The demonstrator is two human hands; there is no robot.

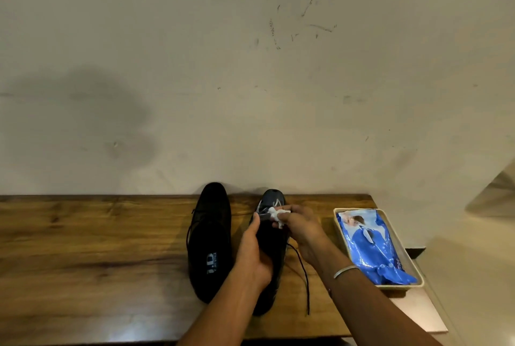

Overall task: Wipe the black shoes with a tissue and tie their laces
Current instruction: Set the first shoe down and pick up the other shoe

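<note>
Two black shoes stand side by side on the wooden table, toes toward the wall. The left shoe stands free, its insole logo showing. My left hand grips the right shoe at its left side near the opening. My right hand pinches a crumpled white tissue against the top of that shoe, just behind the toe. A loose black lace trails from the right shoe toward the table's front edge.
A blue tissue pack lies in a shallow cream tray at the table's right end. A plain wall rises right behind the shoes. The table's right edge lies just beyond the tray.
</note>
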